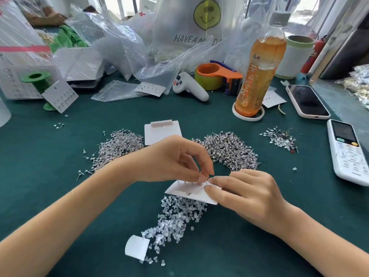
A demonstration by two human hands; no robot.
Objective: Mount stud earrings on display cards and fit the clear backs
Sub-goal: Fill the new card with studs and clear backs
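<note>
A white display card [187,191] is held back side up above the green table, with several stud posts sticking up from it. My right hand [245,194] grips the card's right end between thumb and fingers. My left hand [179,158] pinches something small at a post near the card's top edge; what it pinches is hidden by the fingertips. A pile of clear backs [175,218] lies just below the card. Two heaps of stud earrings [117,146] [231,150] lie beyond the hands. A blank card [161,130] lies behind my left hand.
An orange tea bottle [259,72] stands on a coaster at the back right, beside an orange tape dispenser [215,76]. A phone [307,100] and a white handset [349,152] lie at the right. Plastic bags [123,47] and filled cards [60,95] crowd the back. A small curled card [136,246] lies near me.
</note>
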